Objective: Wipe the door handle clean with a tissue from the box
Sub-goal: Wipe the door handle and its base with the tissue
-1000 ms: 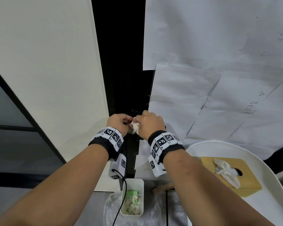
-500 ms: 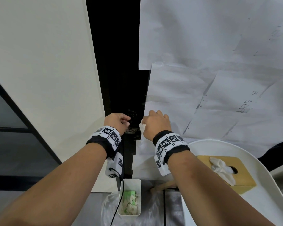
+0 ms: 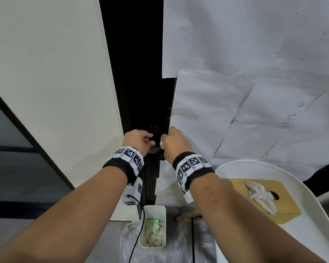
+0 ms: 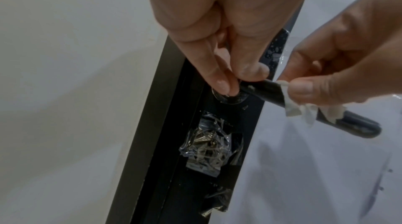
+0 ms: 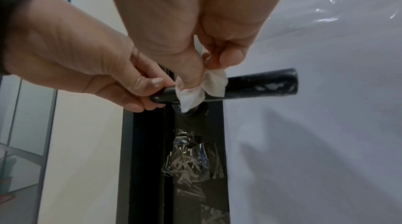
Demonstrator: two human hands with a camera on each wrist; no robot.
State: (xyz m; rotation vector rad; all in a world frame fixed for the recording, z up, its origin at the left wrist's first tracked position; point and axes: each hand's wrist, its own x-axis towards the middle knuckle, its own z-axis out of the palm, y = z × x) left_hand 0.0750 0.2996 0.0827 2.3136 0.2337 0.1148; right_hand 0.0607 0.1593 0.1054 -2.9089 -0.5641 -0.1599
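Note:
The black lever door handle (image 5: 261, 85) sticks out to the right from a dark door frame, with pale specks on its outer end. My left hand (image 3: 141, 139) pinches the handle's base by the round rosette (image 4: 238, 79). My right hand (image 5: 208, 71) grips a crumpled white tissue (image 5: 195, 92) and presses it round the lever just right of the left fingers. The same tissue (image 4: 293, 107) wraps the handle's (image 4: 269, 93) middle in the left wrist view. The wooden tissue box (image 3: 264, 198), a tissue poking out of it, stands lower right.
The box rests on a white round table (image 3: 311, 186) at the right. A white bin (image 3: 153, 232) holding used tissues sits on the floor below the handle. Plastic-covered paper sheets (image 3: 235, 111) cover the door. Crinkled tape covers the lock (image 4: 208, 147). A white wall (image 3: 55, 92) lies left.
My right hand slid the tissue outward along the handle and has come back toward the left hand. My left hand has stayed at the handle's base.

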